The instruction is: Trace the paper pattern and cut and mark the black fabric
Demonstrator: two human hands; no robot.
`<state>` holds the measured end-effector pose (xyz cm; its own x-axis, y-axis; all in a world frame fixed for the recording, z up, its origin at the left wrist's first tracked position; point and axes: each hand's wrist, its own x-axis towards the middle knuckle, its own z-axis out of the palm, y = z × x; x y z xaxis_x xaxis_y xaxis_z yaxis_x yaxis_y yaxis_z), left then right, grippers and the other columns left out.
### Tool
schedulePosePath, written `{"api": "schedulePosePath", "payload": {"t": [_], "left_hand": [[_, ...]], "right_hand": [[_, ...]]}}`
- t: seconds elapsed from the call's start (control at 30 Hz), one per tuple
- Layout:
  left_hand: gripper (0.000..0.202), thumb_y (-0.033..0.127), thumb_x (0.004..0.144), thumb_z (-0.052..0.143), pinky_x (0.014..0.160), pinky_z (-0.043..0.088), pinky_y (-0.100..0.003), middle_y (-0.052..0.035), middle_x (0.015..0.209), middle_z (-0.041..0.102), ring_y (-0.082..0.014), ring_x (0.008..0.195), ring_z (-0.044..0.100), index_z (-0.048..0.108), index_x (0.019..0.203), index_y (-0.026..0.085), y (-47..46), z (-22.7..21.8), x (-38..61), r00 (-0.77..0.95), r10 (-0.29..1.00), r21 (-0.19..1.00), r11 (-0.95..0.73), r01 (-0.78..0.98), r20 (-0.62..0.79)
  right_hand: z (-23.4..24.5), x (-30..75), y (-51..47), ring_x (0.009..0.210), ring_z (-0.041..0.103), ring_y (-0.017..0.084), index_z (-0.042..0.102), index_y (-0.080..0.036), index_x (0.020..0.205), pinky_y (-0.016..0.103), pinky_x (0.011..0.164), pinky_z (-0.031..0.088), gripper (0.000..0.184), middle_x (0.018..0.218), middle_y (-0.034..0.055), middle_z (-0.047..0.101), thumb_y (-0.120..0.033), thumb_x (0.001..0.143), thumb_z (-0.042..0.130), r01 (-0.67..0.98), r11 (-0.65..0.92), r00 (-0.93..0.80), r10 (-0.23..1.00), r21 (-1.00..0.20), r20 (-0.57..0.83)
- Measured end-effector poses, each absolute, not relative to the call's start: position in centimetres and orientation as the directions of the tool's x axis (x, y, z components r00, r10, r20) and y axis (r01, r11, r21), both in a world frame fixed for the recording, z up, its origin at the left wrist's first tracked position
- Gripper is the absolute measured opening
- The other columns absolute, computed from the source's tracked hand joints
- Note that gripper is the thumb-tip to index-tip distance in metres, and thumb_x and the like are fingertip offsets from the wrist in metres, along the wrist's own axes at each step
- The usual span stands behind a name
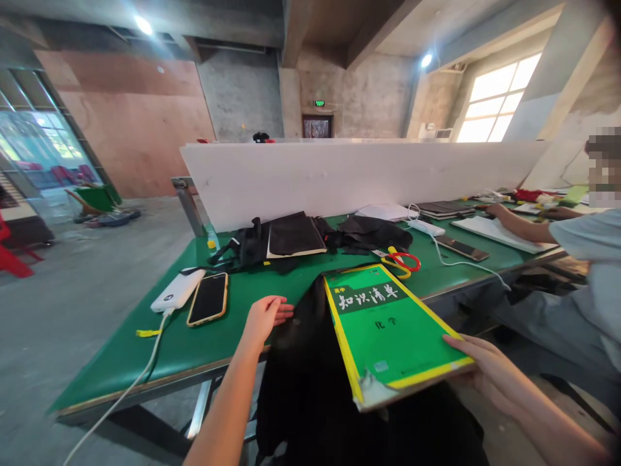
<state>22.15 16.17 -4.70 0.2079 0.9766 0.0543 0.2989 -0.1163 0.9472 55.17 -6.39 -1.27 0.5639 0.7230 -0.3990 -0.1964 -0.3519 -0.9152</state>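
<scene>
A green book with a yellow border [383,327] is tilted in front of me, partly over a black cloth or bag [303,375] that hangs from the table edge down to my lap. My right hand [485,369] grips the book by its near right corner, thumb on the cover. One near corner of the cover is worn and peeling. My left hand [269,317] is at the table's front edge beside the black fabric, fingers stretched to the right with nothing seen in them; whether they touch the fabric I cannot tell.
On the green table [194,349] lie a phone [207,299], a white power bank [178,289] with a cable, a black notebook [297,234], black bags [373,233] and red-yellow scissors [402,261]. A white board [349,181] stands behind. Another person's arm [519,226] rests at right.
</scene>
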Motion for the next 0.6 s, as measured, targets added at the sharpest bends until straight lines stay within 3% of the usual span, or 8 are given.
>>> {"api": "schedulePosePath", "payload": {"t": [0.1,0.23,0.33,0.4,0.5,0.6], "left_hand": [[0.032,0.044,0.081,0.043,0.064,0.048,-0.030,-0.0068,0.080,0.069,-0.0175,0.064,0.064,0.058,0.088,0.016,13.9,-4.5,20.1,0.158,0.982,0.927,-0.152,0.343,0.103],[0.034,0.049,0.082,0.042,0.065,0.045,-0.029,-0.0027,0.077,0.067,-0.0184,0.066,0.062,0.058,0.094,0.022,8.8,-6.3,17.9,-0.015,0.983,0.863,-0.153,0.482,0.183],[0.036,0.052,0.081,0.043,0.072,0.045,-0.032,-0.0040,0.084,0.067,-0.0220,0.077,0.063,0.059,0.092,0.023,5.2,-10.2,17.7,-0.045,0.993,0.830,-0.064,0.553,0.106],[0.041,0.055,0.078,0.046,0.075,0.047,-0.035,-0.0077,0.090,0.067,-0.0251,0.082,0.064,0.058,0.096,0.020,3.9,-13.5,18.4,-0.052,0.998,0.843,0.007,0.538,0.025],[0.066,0.055,0.067,0.058,0.092,0.041,-0.041,-0.0222,0.117,0.057,-0.0329,0.112,0.053,0.049,0.112,0.008,3.5,-18.0,20.0,-0.109,0.994,0.877,0.025,0.481,0.032],[0.074,0.045,0.055,0.070,0.103,0.032,-0.040,-0.0218,0.128,0.050,-0.0323,0.126,0.041,0.049,0.116,0.010,4.1,-20.0,22.0,-0.021,1.000,0.955,0.017,0.296,-0.012]], "right_hand": [[-2.0,53.2,-4.8,0.076,0.068,0.025,0.062,-0.014,0.095,0.034,0.064,0.058,0.030,0.089,0.0116,0.070,-0.026,0.068,0.068,-0.319,-0.274,0.489,0.773,-0.907,-0.405],[-3.0,51.6,-3.2,0.076,0.068,0.024,0.058,-0.012,0.104,0.034,0.066,0.059,0.037,0.087,0.0108,0.070,-0.022,0.070,0.069,-0.359,-0.231,0.470,0.793,-0.904,-0.389],[-3.4,51.1,-2.4,0.074,0.068,0.023,0.057,-0.012,0.106,0.036,0.065,0.059,0.037,0.086,0.0090,0.070,-0.022,0.072,0.068,-0.350,-0.213,0.456,0.812,-0.912,-0.365],[-3.3,50.9,-2.1,0.072,0.068,0.022,0.056,-0.012,0.105,0.038,0.064,0.059,0.035,0.083,0.0074,0.070,-0.021,0.073,0.067,-0.343,-0.211,0.452,0.817,-0.915,-0.358],[-3.0,51.0,-1.7,0.069,0.067,0.021,0.055,-0.012,0.104,0.038,0.063,0.059,0.033,0.081,0.0067,0.070,-0.020,0.074,0.066,-0.333,-0.226,0.452,0.814,-0.915,-0.365],[-2.7,51.1,-1.4,0.068,0.067,0.021,0.056,-0.012,0.100,0.037,0.062,0.059,0.031,0.079,0.0074,0.070,-0.020,0.072,0.067,-0.314,-0.232,0.443,0.822,-0.921,-0.358]]}}
